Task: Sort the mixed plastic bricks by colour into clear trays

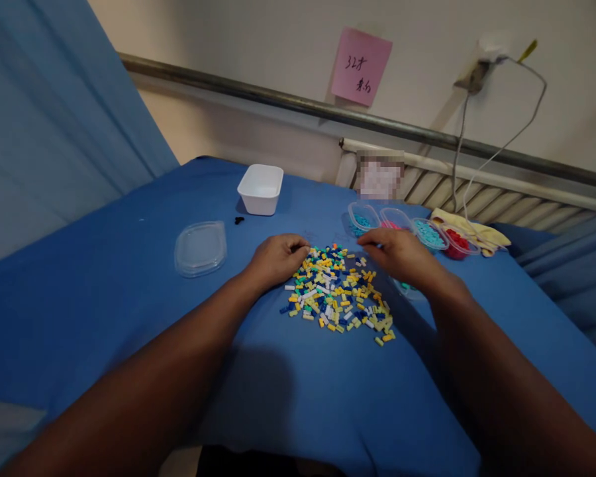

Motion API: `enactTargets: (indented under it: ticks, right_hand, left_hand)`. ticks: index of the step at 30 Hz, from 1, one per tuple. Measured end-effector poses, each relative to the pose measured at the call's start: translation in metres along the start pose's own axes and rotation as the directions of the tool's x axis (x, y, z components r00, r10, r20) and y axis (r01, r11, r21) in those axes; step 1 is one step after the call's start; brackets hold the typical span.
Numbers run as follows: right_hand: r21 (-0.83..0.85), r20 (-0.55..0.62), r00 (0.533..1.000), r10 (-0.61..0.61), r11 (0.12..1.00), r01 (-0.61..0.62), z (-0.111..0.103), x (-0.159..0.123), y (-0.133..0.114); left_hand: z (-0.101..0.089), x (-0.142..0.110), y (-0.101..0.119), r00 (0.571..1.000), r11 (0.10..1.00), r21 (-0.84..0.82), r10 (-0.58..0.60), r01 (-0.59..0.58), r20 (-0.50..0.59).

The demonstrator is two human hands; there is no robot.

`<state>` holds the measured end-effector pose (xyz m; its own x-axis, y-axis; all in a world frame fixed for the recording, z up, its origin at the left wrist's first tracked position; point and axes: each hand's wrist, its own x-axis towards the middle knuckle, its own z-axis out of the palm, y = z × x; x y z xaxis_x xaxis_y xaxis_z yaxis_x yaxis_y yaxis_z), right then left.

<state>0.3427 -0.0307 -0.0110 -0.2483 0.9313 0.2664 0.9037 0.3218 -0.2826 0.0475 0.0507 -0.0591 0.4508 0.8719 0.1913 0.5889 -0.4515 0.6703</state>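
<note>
A loose heap of small building bricks (335,291) in yellow, orange, white, dark blue and green lies on the blue cloth. My left hand (281,258) rests at the heap's upper left edge, its thumb and fingers closed together; anything between them is too small to make out. Above the heap's right side is my right hand (402,255), fingers bent and drawn towards the thumb. Its fingertips are close to a see-through tub of blue pieces (361,222); what they hold, if anything, is hidden. Beneath the right wrist, another see-through tub (411,291) is partly covered.
Along the right stand a tub with pink pieces (395,218), one with turquoise pieces (430,233) and one with red pieces (459,244). Behind them lies a yellow cloth (477,228). A white box (261,189) and a see-through lid (201,248) are on the left.
</note>
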Motion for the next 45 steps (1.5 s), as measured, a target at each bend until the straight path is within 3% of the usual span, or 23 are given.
enactTargets:
  ticks: [3, 7, 11, 16, 19, 26, 45]
  right_hand:
    - [0.084, 0.025, 0.985, -0.172, 0.982, 0.169, 0.031, 0.012, -0.023]
    - [0.072, 0.141, 0.956, -0.258, 0.966, 0.250, 0.044, 0.011, -0.018]
    - [0.048, 0.196, 0.956, -0.221, 0.975, 0.215, 0.022, 0.002, 0.004]
    - [0.050, 0.076, 0.995, -0.065, 0.997, 0.061, 0.002, 0.000, 0.009]
    - [0.042, 0.107, 0.994, -0.026, 0.999, 0.021, 0.008, 0.002, 0.005]
    - [0.056, 0.241, 0.962, -0.132, 0.991, 0.122, 0.026, 0.006, 0.002]
    - [-0.006, 0.283, 0.959, 0.024, 1.000, -0.023, 0.017, 0.003, -0.002]
  left_hand:
    - [0.000, 0.000, -0.001, 1.000, 1.000, -0.007, 0.029, -0.029, 0.008]
    - [0.001, 0.000, -0.003, 0.999, 0.999, -0.013, 0.047, -0.047, 0.011]
    - [0.003, 0.000, -0.002, 0.999, 0.999, -0.011, 0.038, -0.038, 0.006]
    - [0.002, -0.001, -0.001, 0.999, 0.999, -0.021, 0.031, -0.031, 0.010]
    - [0.002, -0.001, -0.002, 0.999, 0.999, -0.015, 0.030, -0.030, 0.012]
    - [0.002, 0.000, -0.004, 0.999, 0.999, -0.017, 0.033, -0.033, 0.014]
    - [0.003, 0.001, -0.004, 1.000, 1.000, -0.001, 0.029, -0.029, 0.006]
